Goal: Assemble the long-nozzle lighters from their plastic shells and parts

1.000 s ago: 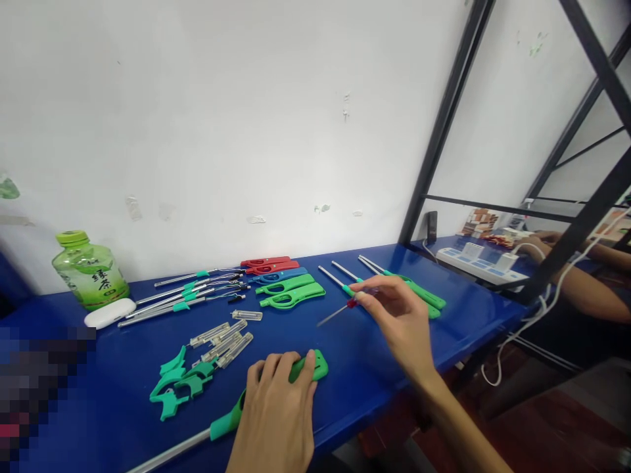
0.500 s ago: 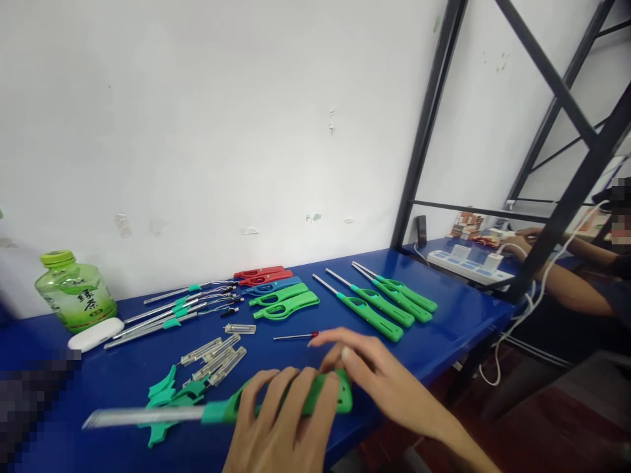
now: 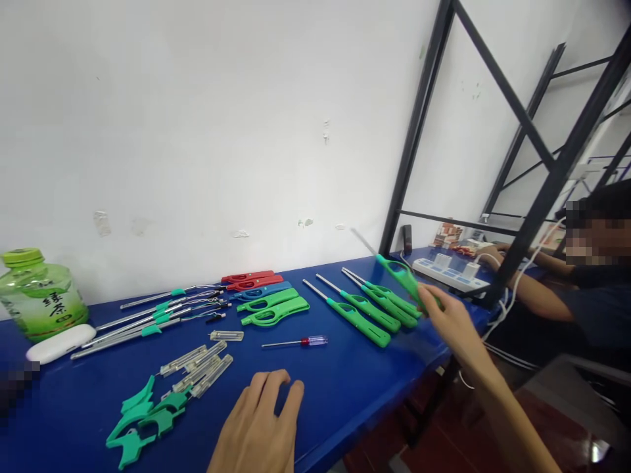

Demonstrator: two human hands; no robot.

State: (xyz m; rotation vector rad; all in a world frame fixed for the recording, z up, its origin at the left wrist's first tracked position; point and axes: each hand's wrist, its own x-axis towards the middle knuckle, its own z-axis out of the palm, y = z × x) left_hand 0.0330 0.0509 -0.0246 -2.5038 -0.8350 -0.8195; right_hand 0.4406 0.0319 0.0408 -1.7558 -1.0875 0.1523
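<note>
Near the right end of the table, my right hand [image 3: 446, 312] grips a green long-nosed lighter [image 3: 405, 279] by its handle end, its metal tube pointing up and left. Just in front of it lie several similar green lighters [image 3: 367, 322] side by side. My left hand [image 3: 261, 417] rests on the blue table [image 3: 340, 387], holding nothing, with the thumb apart from slightly bent fingers. A screwdriver [image 3: 300, 341] with a red and clear purple handle lies beyond it. Left of that hand are clear fuel tanks [image 3: 202, 369] and green plastic trigger pieces [image 3: 142, 417].
Red handle shells [image 3: 254, 281], a blue shell [image 3: 263, 290] and green shells [image 3: 276, 309] lie by the wall. Metal tubes with wires [image 3: 152, 318], a white case [image 3: 62, 343] and a green tea bottle [image 3: 42, 295] are left. Beyond the black frame [image 3: 419, 125], a person sits near a power strip [image 3: 448, 276].
My right hand has carried the green lighter away from my left hand, to the right and farther back. My left hand has let go of it and stays low on the table. The view has turned slightly right.
</note>
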